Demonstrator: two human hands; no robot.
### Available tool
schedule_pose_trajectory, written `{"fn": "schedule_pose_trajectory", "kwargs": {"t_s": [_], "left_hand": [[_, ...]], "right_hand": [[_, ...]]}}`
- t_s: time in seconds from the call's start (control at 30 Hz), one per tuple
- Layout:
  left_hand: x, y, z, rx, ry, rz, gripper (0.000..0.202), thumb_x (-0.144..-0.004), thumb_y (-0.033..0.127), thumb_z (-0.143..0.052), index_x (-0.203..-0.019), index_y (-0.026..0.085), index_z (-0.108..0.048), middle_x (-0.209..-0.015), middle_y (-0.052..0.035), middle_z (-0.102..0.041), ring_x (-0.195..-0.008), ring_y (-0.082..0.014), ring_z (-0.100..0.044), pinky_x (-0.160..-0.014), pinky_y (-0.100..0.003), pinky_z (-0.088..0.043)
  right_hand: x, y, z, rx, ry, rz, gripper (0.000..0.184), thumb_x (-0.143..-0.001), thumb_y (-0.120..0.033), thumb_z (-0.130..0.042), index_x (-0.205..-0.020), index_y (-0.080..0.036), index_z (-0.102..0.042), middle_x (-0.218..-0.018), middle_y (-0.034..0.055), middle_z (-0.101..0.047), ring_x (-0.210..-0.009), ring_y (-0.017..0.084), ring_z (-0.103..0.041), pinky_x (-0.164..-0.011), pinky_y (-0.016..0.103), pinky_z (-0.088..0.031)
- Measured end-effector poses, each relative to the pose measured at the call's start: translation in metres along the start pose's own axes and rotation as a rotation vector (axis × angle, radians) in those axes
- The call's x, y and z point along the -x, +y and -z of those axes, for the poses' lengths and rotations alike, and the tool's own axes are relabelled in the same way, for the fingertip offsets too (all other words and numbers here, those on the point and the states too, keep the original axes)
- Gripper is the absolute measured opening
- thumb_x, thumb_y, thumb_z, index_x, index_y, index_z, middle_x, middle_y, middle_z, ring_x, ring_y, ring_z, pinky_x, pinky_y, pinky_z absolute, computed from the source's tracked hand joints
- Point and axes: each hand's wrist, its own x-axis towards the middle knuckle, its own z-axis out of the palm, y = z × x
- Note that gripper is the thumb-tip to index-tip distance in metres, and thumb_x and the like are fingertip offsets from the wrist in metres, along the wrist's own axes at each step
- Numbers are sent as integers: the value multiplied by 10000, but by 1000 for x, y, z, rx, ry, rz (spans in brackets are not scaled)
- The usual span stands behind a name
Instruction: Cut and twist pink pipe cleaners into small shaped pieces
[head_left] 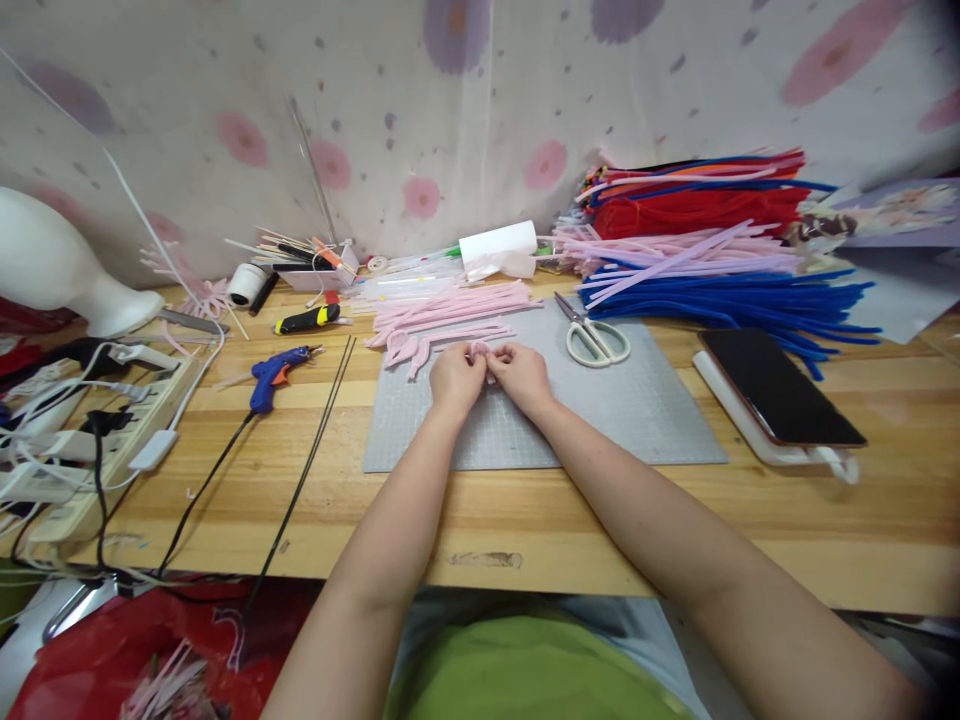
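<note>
My left hand (pixel 456 378) and my right hand (pixel 520 374) meet over the grey cutting mat (pixel 637 410), fingers curled together. Between them they pinch a small pink pipe cleaner piece (pixel 480 352), mostly hidden by the fingers. Just beyond the hands lie bent pink pipe cleaner shapes (pixel 420 345) and a bundle of straight pink pipe cleaners (pixel 457 305). White-handled scissors (pixel 596 338) rest on the mat to the right of my hands.
Stacks of blue, lilac and red pipe cleaners (pixel 712 250) fill the back right. A phone (pixel 780 385) lies at right. A blue glue gun (pixel 274 372), a utility knife (pixel 307 319), a power strip (pixel 112 440) and a white mannequin head (pixel 60 265) sit at left.
</note>
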Motion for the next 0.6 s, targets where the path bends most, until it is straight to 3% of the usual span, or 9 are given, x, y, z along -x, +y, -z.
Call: {"fn": "schedule_pose_trajectory", "kwargs": {"t_s": [0.17, 0.37, 0.6], "left_hand": [[0, -1, -1, 55, 21, -10, 168, -758, 260, -486, -747, 179, -633, -747, -62, -639, -697, -159, -556, -642, -254, -375], [-1, -5, 1, 220, -36, -70, 214, -774, 295, -467, -741, 170, -638, -744, -42, -647, -698, -138, -558, -642, -235, -379], [-1, -5, 0, 119, -25, -27, 212, -750, 269, -470, -633, 176, -621, -637, -30, -624, -605, -137, -534, -574, -241, -349]], "right_hand": [[-1, -1, 1, -61, -10, -15, 229, -731, -382, -529, -660, -177, -602, -571, 12, -637, -538, 112, -573, -528, 198, -393], [-6, 1, 4, -141, -194, -25, 303, -720, -451, -524, -632, -168, -587, -513, 2, -611, -483, 102, -549, -481, 191, -382], [-2, 1, 4, -59, -71, 8, 196, -698, -352, -544, -606, -180, -564, -492, -12, -595, -491, 101, -541, -506, 199, -371]]}}
